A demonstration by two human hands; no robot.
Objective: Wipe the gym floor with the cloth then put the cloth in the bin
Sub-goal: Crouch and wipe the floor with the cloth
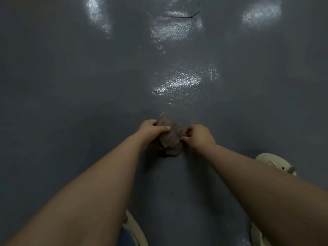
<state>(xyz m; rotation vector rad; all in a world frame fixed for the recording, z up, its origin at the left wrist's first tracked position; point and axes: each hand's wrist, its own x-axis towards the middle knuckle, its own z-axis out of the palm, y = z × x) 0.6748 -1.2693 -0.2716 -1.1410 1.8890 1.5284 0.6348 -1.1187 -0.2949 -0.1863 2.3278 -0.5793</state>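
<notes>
A crumpled grey-brown cloth (169, 135) is held between both hands above the dark grey gym floor (88, 86). My left hand (150, 129) grips its upper left part, thumb across the front. My right hand (198, 136) pinches its right edge with curled fingers. The cloth's lower end hangs down near the floor; I cannot tell whether it touches. No bin is in view.
Wet, shiny patches reflect light on the floor ahead (184, 82) and farther off (175, 29). A thin dark crack (182, 15) runs across the far floor. A cream shoe (276, 162) stands at the right, another cream shoe (134, 228) at the bottom.
</notes>
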